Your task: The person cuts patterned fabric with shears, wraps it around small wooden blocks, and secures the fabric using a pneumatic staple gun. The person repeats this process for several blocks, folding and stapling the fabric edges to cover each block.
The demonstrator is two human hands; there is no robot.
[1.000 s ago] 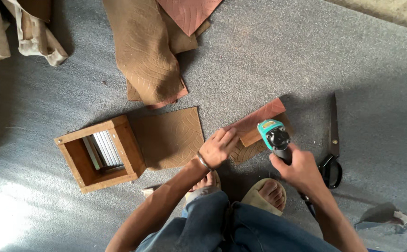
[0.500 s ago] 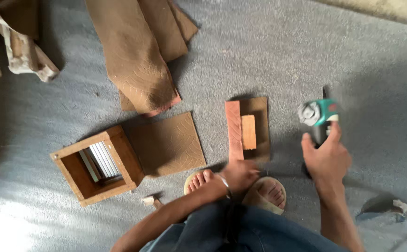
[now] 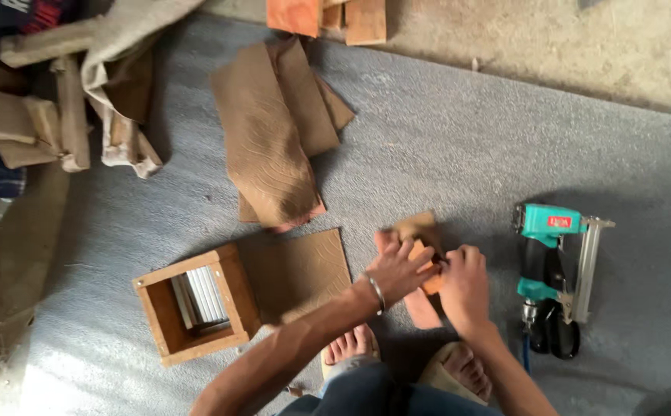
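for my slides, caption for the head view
Both hands grip small wood pieces on grey carpet, nail gun beside.

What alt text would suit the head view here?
Both hands, left hand and right hand, grip small wood pieces on grey carpet. A teal nail gun lies to the right, an open wooden box to the left.

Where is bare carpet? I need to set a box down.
Free: grey carpet between the folded brown leather pieces and the teal nail gun. Crowded: around both hands on the small wooden pieces, beside the open wooden box.
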